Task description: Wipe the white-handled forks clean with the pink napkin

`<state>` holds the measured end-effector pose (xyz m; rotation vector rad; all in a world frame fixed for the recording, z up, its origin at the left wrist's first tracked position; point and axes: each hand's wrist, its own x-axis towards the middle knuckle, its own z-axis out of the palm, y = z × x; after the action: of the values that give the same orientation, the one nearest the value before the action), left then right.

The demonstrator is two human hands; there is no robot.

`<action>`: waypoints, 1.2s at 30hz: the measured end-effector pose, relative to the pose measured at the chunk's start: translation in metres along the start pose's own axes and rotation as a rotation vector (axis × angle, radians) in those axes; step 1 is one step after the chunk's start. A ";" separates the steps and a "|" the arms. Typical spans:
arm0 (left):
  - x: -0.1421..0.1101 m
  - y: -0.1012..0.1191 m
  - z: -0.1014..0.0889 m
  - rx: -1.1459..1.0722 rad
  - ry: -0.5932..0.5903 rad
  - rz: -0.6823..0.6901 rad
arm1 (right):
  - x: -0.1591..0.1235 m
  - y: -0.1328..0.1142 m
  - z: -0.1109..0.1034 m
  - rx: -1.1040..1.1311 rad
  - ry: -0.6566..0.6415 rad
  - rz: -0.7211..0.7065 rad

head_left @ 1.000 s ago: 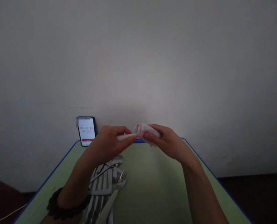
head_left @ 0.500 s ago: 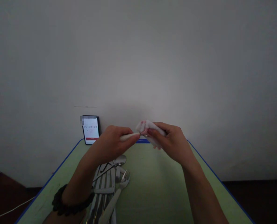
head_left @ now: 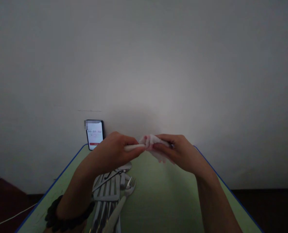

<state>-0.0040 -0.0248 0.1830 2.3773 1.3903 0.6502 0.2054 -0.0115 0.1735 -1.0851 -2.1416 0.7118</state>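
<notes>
2 bare hands meet in the air over the far end of a pale green table edged in blue (head_left: 158,194), close to a plain greyish wall (head_left: 144,64). The left hand (head_left: 117,145) is nearly closed, thumb against fingers, pinching a slim, smooth, cream-coloured handle (head_left: 134,147). It holds this close to level, aimed at the right hand (head_left: 180,150), probably because that lets both ends be gripped at once. The right hand is curled in round a thin, crumpled white cloth with pink marks (head_left: 153,139), some folds hanging loose beneath. The handle runs right up to those folds, and I can't tell what its covered end looks like; I'd guess the left hand takes the bare end because the other is wrapped.

Nearer the person, on the table's left side, lies a heap of silver metal cutlery (head_left: 106,197), mostly lengthwise, which seems to keep it narrow. A silver fork with a cream handle (head_left: 120,204) lies along its right edge. At the far left corner a black smartphone with a lit white screen (head_left: 95,137) leans on the wall, presumably propped so its timer, 00:01:02, faces the person
</notes>
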 end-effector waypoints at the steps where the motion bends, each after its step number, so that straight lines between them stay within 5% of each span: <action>1: 0.000 -0.001 0.000 0.016 -0.041 -0.003 | -0.001 0.000 -0.001 -0.031 -0.065 0.002; 8: 0.003 0.001 0.001 0.022 -0.141 0.019 | -0.002 -0.002 0.001 -0.156 -0.239 0.051; 19: 0.001 0.004 0.001 0.010 0.122 -0.008 | 0.002 -0.004 0.007 -0.156 0.121 -0.072; 30: -0.003 0.008 0.002 0.095 0.357 0.041 | 0.006 -0.007 0.015 0.073 0.481 0.037; 36: -0.002 0.011 0.003 0.031 0.407 0.036 | 0.007 -0.015 0.021 0.165 0.528 0.087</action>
<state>0.0049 -0.0323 0.1857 2.3871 1.5212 1.1828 0.1799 -0.0171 0.1722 -1.1322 -1.5699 0.5526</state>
